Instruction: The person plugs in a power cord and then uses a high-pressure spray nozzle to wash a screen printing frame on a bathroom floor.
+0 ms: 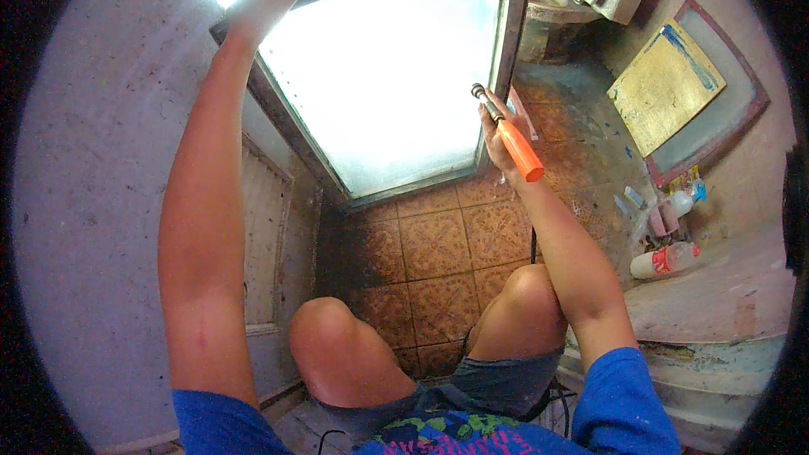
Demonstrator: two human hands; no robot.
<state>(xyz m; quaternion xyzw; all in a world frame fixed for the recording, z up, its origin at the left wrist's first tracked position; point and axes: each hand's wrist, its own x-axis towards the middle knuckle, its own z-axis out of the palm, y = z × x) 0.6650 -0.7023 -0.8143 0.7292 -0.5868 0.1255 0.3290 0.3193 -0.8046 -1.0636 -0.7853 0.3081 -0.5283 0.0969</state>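
A large framed screen stands tilted ahead of me, its dark frame around a pale sheet that glows bright white. At its upper left corner, my left hand is closed over the frame's edge. Near the right side of the screen, my right hand is wrapped round a spray nozzle with an orange body and a metal tip. The tip points up and left toward the pale sheet. A dark hose hangs below my right forearm; its join with the nozzle is hidden.
Brown patterned tiles cover the floor. A dirty toilet stands at the far right. Against the right wall lean another framed screen and a yellow board. Bottles, including a red-labelled one, lie nearby. A grey wall rises at left.
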